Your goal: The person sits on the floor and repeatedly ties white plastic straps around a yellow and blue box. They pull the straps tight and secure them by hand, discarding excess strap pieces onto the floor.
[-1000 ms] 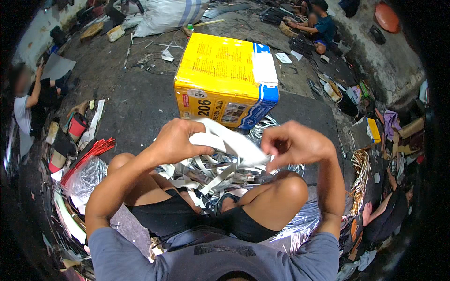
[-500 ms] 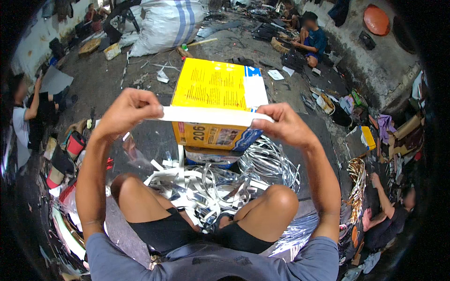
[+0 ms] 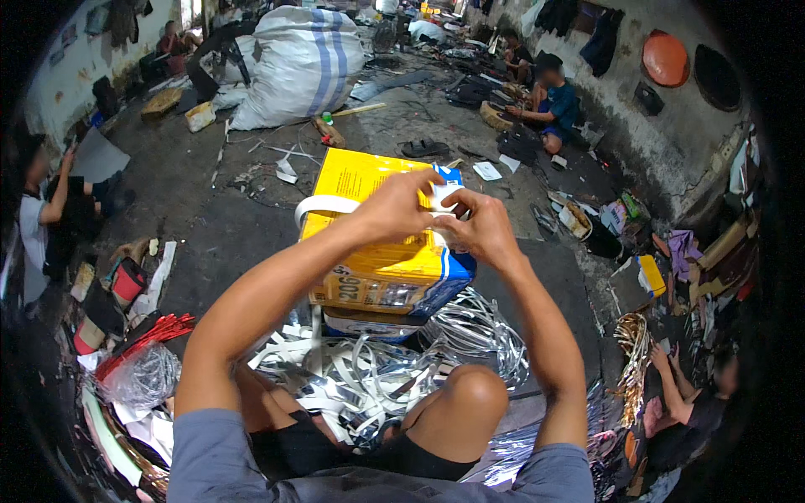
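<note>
Left hand [image 3: 397, 206] curls beside curled right hand [image 3: 484, 225]

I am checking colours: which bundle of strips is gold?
The gold bundle at right, beside a co-worker; the red bundle lies left, silver bundles lie between.

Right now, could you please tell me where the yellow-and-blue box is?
In the head view, the box stands near the centre, beneath the left hand and right hand, beyond the white strips.

I count my two hands [image 3: 396, 207] with one white strip [image 3: 327, 204], one big yellow box [image 3: 394, 263], one big white sack [image 3: 293, 71], one orange basin [image 3: 666, 59], one black basin [image 3: 717, 77] and at least five other people [image 3: 560, 109].
</note>
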Demonstrator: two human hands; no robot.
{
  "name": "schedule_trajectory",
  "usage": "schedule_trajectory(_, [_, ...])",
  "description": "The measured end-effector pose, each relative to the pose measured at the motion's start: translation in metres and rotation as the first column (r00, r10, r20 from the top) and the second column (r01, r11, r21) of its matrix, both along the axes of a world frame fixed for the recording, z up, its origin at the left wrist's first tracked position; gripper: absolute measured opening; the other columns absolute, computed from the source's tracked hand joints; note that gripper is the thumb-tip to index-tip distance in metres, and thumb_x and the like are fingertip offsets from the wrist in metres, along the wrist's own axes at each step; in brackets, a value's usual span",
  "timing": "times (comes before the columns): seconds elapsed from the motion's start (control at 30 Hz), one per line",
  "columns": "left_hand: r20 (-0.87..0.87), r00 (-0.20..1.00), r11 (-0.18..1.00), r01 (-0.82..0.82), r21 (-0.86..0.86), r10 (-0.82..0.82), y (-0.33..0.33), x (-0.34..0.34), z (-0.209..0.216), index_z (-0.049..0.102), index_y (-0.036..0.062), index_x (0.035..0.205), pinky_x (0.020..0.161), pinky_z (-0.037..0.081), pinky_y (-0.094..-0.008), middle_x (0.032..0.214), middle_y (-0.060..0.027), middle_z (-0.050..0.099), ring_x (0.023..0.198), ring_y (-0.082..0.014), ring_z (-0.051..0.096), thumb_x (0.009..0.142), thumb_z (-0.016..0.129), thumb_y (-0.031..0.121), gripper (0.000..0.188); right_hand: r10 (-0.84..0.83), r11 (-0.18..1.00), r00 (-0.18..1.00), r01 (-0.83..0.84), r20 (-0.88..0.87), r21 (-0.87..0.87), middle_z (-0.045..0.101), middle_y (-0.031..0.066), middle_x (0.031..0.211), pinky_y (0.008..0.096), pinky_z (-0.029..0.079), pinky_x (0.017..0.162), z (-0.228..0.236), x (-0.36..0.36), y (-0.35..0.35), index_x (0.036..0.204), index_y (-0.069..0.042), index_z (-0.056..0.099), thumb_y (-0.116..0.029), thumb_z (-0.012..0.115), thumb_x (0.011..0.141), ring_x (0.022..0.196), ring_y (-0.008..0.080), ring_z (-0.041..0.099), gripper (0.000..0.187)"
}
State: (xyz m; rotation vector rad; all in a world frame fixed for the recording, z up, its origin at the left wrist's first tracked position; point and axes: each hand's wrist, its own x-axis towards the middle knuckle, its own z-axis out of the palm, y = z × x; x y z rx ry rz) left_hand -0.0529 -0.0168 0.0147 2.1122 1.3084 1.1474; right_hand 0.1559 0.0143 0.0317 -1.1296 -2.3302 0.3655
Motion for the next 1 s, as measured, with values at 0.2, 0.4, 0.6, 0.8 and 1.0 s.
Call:
schedule_trajectory(0.2, [0.092,0.995,0.999,-0.035,-0.039,0.038,0.007,0.03,-0.022,0.071,0.0004,0.108,0.076,0.058,-0.0347,0.094,-0.0149,0.074,0.082,-0.0211,0.072,0.084,0.079,0.012,0.028,0.01,0.995,0.994,0.001,-0.113,0.098,0.075,0.0102,0.091,0.04,0.056,0.07,-0.009,0.02,-0.004,0.099,-0.009,0.076,-0.022,0.081,0.084,0.076,0.0278,0.073,0.02])
schedule_trajectory(0.4, [0.141,0.99,0.999,-0.034,0.018,0.031,0.005,0.036,-0.025,0.075,-0.0015,0.093,0.074,0.057,-0.0393,0.089,-0.0184,0.071,0.079,-0.0299,0.072,0.083,0.077,0.01,0.015,0.099,0.96,0.995,-0.095,-0.003,0.262,0.069,0.0064,0.092,0.0338,0.052,0.062,-0.009,0.036,-0.005,0.098,-0.008,0.079,-0.021,0.08,0.087,0.069,0.0205,0.066,0.017])
schedule_trajectory(0.6, [0.031,0.999,0.989,-0.012,0.146,0.008,0.003,0.04,-0.024,0.075,-0.0023,0.088,0.072,0.056,-0.04,0.088,-0.0172,0.069,0.077,-0.0328,0.071,0.082,0.075,0.009,0.012,0.106,0.973,0.994,-0.109,0.022,0.204,0.068,0.0083,0.095,0.0424,0.056,0.073,-0.009,0.047,-0.008,0.095,-0.009,0.079,-0.023,0.075,0.09,0.079,0.0292,0.071,0.015])
schedule_trajectory(0.8, [0.052,0.997,0.998,0.06,0.032,-0.061,0.007,0.036,-0.026,0.076,-0.0014,0.088,0.071,0.056,-0.0352,0.088,-0.0137,0.07,0.077,-0.0244,0.071,0.082,0.078,0.009,0.012,0.23,0.916,0.972,-0.23,0.04,0.33,0.066,0.0081,0.093,0.035,0.054,0.066,-0.011,0.051,-0.002,0.098,-0.007,0.08,-0.016,0.079,0.088,0.076,0.0211,0.068,0.013])
schedule_trajectory(1.0, [0.144,0.987,0.996,0.073,-0.053,-0.064,0.014,0.033,-0.027,0.077,-0.0011,0.087,0.07,0.056,-0.0331,0.085,-0.0135,0.073,0.076,-0.0192,0.071,0.08,0.08,0.009,0.013,0.165,0.984,0.973,-0.151,-0.16,0.096,0.064,0.0036,0.09,0.0317,0.049,0.063,-0.016,0.051,-0.001,0.097,-0.007,0.081,-0.015,0.082,0.086,0.074,0.0158,0.062,0.014])
